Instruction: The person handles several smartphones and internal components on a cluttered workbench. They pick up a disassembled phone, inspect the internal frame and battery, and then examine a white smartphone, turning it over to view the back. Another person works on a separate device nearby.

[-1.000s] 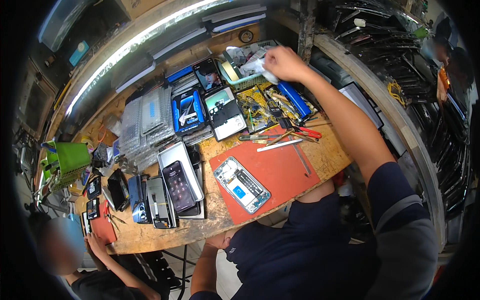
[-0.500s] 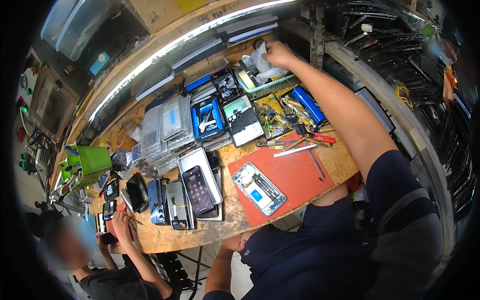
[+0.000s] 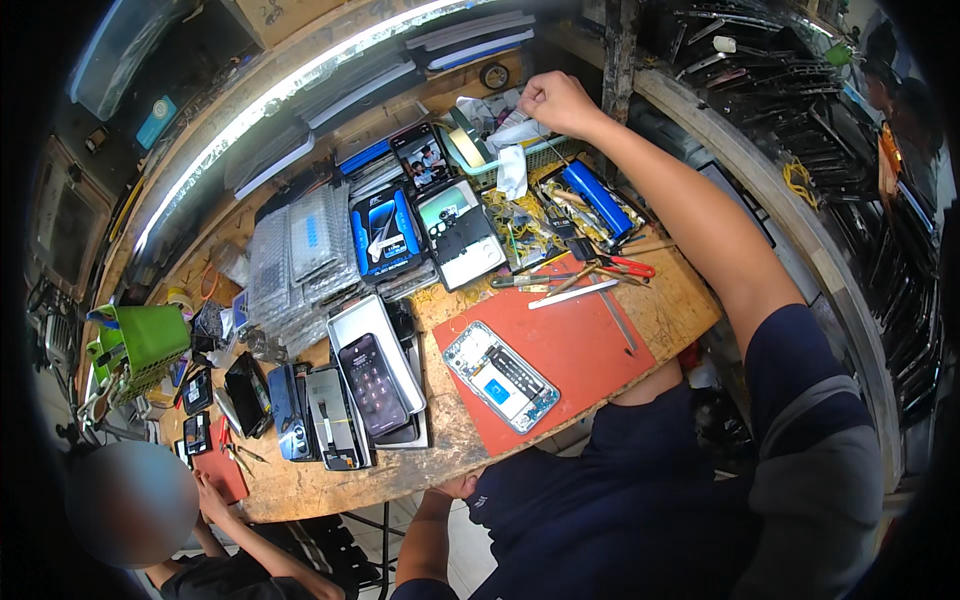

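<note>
Red mat [image 3: 585, 362] offers room right of the phone [image 3: 500, 378], tools [image 3: 632, 267] crowding its far edge.

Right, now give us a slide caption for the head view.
At a cluttered wooden bench, the right hand hovers near a green basket; an opened phone lies on a red mat.

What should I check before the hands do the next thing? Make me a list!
1. Opened phone lying on the red mat: ok.
2. Red mat clear of other things: not ok, a white stick lies on it.
3. White tissue away from the opened phone: ok, it's by the green basket.
4. Right hand empty: cannot tell, its fingers are curled.
5. Left hand up at the table: not ok, it's down by the lap.
</note>
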The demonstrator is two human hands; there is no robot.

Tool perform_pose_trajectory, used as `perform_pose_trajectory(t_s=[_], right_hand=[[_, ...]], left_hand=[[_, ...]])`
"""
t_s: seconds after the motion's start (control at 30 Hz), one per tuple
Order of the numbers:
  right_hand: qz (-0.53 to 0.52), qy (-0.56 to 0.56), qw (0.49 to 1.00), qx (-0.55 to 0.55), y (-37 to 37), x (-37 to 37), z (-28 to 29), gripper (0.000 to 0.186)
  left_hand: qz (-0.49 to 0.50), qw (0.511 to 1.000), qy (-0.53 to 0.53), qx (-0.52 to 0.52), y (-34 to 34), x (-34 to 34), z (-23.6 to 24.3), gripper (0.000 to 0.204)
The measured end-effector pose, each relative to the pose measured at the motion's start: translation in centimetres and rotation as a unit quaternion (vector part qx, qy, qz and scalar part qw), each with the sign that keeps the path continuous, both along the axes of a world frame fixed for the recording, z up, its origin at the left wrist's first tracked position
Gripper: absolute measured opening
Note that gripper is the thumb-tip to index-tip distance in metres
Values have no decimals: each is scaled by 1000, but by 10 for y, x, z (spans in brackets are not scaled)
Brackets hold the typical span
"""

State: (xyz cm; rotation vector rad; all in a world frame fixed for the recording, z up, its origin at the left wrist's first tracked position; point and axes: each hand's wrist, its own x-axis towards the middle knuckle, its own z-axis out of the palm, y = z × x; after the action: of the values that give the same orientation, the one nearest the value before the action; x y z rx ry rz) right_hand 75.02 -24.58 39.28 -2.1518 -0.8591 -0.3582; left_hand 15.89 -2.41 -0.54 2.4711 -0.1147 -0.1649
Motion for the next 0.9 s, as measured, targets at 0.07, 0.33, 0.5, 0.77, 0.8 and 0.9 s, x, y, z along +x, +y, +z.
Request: perform_pose_trajectory(t_s=[0.07,0.33,0.5,0.77,0.8,0.9], right_hand=[[-10,32,999,-22,3,2,-4,21],[49,-180,936,-298,19,-37,-41,15],[11,-62,982,-178,21,-10,-7,21],[-25,-44,998,-28,22,-12,29,33],[-1,-40,998,-42,14,-19,29,24],[97,-12,987,-131,-17,-48,23,25]], left_hand=[[1,1000,2,2,-2,0,3,92],[6,1000,3,11,-1,-3,7,93],[10,1000,10,19,0,-6,10,93],[12,999,19,26,1,-8,10,94],[16,999,21,27,0,-9,12,94],[24,998,46,22,-3,-14,18,94]])
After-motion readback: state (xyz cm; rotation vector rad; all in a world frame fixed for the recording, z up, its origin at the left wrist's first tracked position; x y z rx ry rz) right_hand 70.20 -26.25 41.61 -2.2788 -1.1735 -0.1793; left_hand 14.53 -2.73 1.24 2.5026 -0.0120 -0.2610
